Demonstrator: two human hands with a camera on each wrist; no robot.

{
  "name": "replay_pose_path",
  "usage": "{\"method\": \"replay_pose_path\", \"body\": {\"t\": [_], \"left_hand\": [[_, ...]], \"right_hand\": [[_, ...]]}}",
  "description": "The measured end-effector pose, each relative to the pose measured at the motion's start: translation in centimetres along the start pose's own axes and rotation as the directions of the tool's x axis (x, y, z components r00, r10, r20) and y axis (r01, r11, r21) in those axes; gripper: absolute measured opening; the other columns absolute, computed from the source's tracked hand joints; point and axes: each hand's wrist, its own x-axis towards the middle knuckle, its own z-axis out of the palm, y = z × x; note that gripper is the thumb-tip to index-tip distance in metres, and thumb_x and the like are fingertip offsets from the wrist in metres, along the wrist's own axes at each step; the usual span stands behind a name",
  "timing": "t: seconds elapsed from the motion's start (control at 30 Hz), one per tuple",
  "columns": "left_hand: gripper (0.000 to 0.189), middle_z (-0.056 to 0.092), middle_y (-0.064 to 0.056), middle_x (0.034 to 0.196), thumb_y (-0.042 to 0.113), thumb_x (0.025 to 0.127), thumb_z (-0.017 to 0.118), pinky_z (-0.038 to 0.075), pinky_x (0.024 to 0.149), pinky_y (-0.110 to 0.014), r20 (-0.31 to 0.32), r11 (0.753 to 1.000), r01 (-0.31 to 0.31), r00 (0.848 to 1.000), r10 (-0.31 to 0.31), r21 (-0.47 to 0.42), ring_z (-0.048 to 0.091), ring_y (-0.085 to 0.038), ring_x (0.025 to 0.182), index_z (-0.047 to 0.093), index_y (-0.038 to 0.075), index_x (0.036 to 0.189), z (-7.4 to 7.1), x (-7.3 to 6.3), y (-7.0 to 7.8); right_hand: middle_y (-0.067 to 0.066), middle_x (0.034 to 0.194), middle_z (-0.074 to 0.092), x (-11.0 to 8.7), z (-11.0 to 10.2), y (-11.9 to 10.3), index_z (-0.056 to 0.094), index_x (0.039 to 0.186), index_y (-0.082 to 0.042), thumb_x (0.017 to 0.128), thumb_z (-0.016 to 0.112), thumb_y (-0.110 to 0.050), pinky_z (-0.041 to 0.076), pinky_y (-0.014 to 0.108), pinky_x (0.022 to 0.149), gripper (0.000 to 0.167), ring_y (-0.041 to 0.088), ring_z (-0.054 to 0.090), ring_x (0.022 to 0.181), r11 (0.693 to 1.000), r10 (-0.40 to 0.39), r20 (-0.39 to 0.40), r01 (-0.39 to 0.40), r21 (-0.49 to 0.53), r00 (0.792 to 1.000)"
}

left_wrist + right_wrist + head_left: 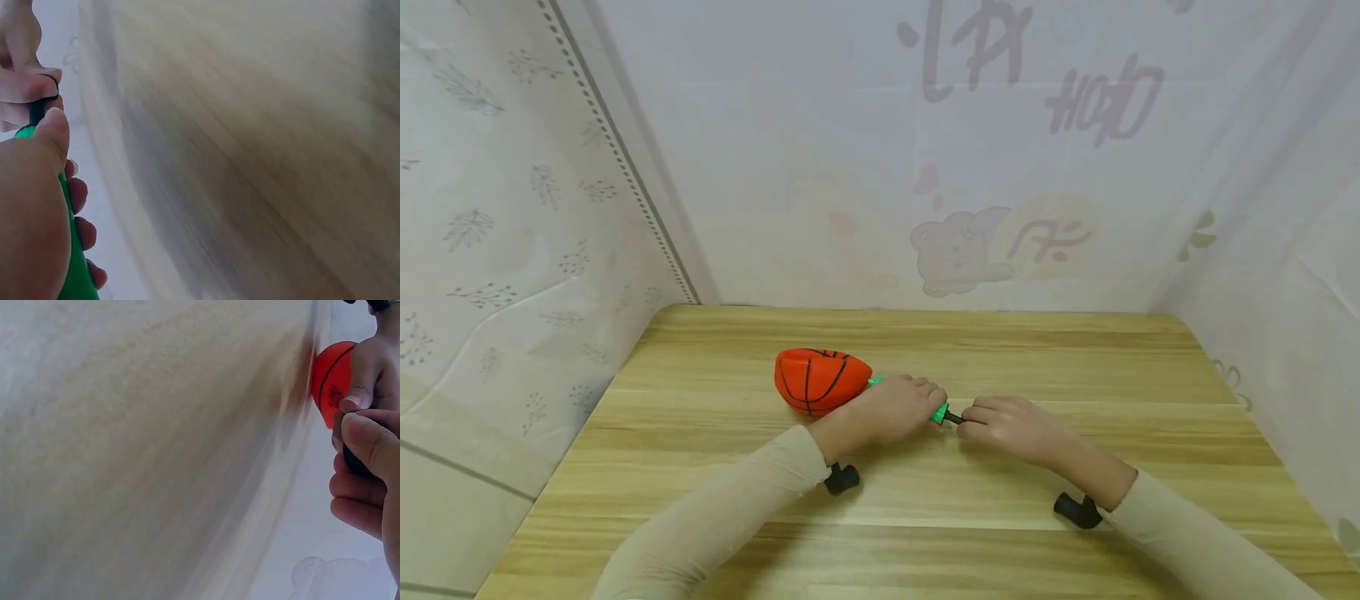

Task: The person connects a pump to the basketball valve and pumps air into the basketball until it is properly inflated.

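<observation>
A partly deflated orange-red basketball [816, 385] with black lines lies on the wooden table, its side caved in and its right end drawn to a point. From that end a slim green hand pump [76, 275] runs to the right. My left hand [898, 407] grips the green barrel, fingers wrapped around it and thumb along it. My right hand [1011, 427] holds the pump's black handle [355, 461], thumb on one side and curled fingers on the other. Between the hands a short stretch of black rod [954, 418] shows. Where pump and ball meet is mostly hidden.
The wooden tabletop [925, 550] spreads around both hands. Printed pale cloth [820, 167] stands behind it, with more cloth at the left and right. A black wrist-camera piece [842, 478] sits under the left wrist, another [1077, 510] under the right.
</observation>
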Motion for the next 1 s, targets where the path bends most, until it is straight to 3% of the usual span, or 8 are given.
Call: {"method": "replay_pose_path", "body": {"t": [0.13, 0.2, 0.27, 0.37, 0.6, 0.83, 1.0], "left_hand": [[0.038, 0.06, 0.006, 0.1, 0.049, 0.105, 0.049, 0.046, 0.079, -0.023, -0.008, 1.0, -0.003, 1.0, 0.003, -0.013, 0.056, -0.01, 0.09, 0.056, 0.013, 0.113, -0.1, -0.2, -0.2], [0.038, 0.06, 0.006, 0.1, 0.049, 0.104, 0.05, 0.046, 0.078, -0.023, -0.011, 1.0, -0.006, 1.0, 0.005, -0.026, 0.056, -0.01, 0.09, 0.056, 0.013, 0.114, -0.1, -0.2, -0.3], [0.037, 0.061, 0.006, 0.101, 0.049, 0.104, 0.051, 0.047, 0.08, -0.023, -0.006, 0.999, -0.002, 1.0, 0.002, -0.042, 0.057, -0.01, 0.092, 0.056, 0.013, 0.114, -0.2, -0.2, -0.4], [0.037, 0.062, 0.006, 0.104, 0.048, 0.103, 0.052, 0.048, 0.083, -0.025, 0.007, 0.999, 0.005, 1.0, -0.005, -0.049, 0.059, -0.01, 0.095, 0.056, 0.013, 0.113, -0.2, -0.3, -0.5], [0.034, 0.063, 0.005, 0.104, 0.046, 0.103, 0.056, 0.048, 0.085, -0.026, 0.002, 0.998, 0.005, 1.0, -0.004, -0.061, 0.059, -0.011, 0.093, 0.055, 0.012, 0.11, -0.4, -0.8, -0.7], [0.034, 0.064, 0.006, 0.106, 0.046, 0.102, 0.057, 0.046, 0.08, -0.024, 0.003, 0.997, 0.015, 1.0, -0.015, -0.081, 0.057, -0.009, 0.092, 0.056, 0.013, 0.111, -0.2, -1.0, -1.0], [0.034, 0.064, 0.006, 0.109, 0.045, 0.103, 0.057, 0.047, 0.084, -0.025, -0.018, 0.995, -0.003, 1.0, 0.002, -0.095, 0.057, -0.009, 0.095, 0.055, 0.013, 0.114, -0.3, -1.0, -1.0]], "right_hand": [[-0.002, 0.096, 0.068, 0.0, 0.2, 0.1, 0.068, 0.1, -0.012, 0.089, 0.066, -0.002, 0.053, 0.022, 0.072, 0.014, 0.011, 0.063, 0.083, 0.999, 0.01, -0.036, -0.009, 0.031, 0.999], [-0.001, 0.097, 0.069, -0.2, 0.2, 0.0, 0.068, 0.101, -0.012, 0.101, 0.055, -0.005, 0.054, 0.022, 0.072, 0.014, 0.011, 0.064, 0.084, 0.999, 0.015, -0.044, -0.013, 0.044, 0.999], [-0.001, 0.097, 0.069, -0.5, 0.0, -0.1, 0.068, 0.1, -0.012, 0.11, 0.04, -0.01, 0.053, 0.021, 0.071, 0.029, 0.011, 0.063, 0.083, 0.999, 0.017, -0.053, -0.015, 0.048, 0.998], [0.0, 0.096, 0.069, -1.3, -0.4, -0.4, 0.067, 0.099, -0.011, 0.113, 0.019, -0.018, 0.053, 0.021, 0.068, 0.05, 0.011, 0.062, 0.08, 0.999, 0.012, -0.072, -0.009, 0.042, 0.997], [0.002, 0.094, 0.071, -3.8, -1.6, -1.2, 0.069, 0.097, -0.01, 0.113, 0.024, -0.014, 0.055, 0.023, 0.067, 0.048, 0.014, 0.065, 0.079, 1.0, -0.007, -0.13, 0.009, 0.016, 0.992], [0.001, 0.096, 0.072, -5.4, -2.5, -1.8, 0.071, 0.099, -0.011, 0.113, 0.025, -0.015, 0.055, 0.024, 0.069, 0.048, 0.013, 0.065, 0.081, 0.999, 0.019, -0.114, -0.014, 0.043, 0.993], [0.001, 0.096, 0.072, -5.6, -3.0, -2.0, 0.07, 0.098, -0.011, 0.113, 0.025, -0.015, 0.056, 0.023, 0.071, 0.048, 0.013, 0.065, 0.081, 0.999, 0.042, -0.109, -0.038, 0.036, 0.993]]}}
